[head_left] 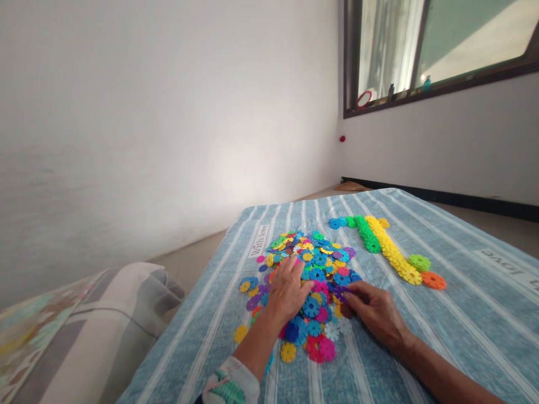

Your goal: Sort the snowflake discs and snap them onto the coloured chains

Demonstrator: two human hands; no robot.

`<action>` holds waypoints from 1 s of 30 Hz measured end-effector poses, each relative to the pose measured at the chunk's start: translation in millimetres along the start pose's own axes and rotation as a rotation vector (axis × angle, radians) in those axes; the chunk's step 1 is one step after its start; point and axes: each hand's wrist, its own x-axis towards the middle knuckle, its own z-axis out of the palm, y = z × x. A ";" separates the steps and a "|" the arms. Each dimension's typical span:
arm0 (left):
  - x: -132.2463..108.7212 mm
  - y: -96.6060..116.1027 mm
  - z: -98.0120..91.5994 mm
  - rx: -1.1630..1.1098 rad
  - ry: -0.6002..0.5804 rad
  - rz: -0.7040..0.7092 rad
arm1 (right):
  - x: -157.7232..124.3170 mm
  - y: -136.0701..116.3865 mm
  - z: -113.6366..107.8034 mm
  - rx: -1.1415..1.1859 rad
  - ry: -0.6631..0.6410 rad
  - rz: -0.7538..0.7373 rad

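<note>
Plastic discs (311,306) heaped on striped cloth (425,336); left hand (287,289) open, resting over pile; right hand (377,314) pinching purple disc (339,293) at pile's right side. Likely light, stiff, slippery; hold by notched rim.

Plastic discs (311,307) on matt cloth (202,336)
The loose discs look smooth, with a faint sheen; the yellow stack (393,253) and green stack (367,235) have ridged, rough-looking sides. The striped cloth seems woven and dull, the wall (168,112) looks matt and the window pane (475,33) glassy.
</note>
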 end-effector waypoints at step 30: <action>-24.1 -41.4 3.4 0.169 0.111 0.083 | 6.9 -3.1 -2.2 0.110 -0.012 0.136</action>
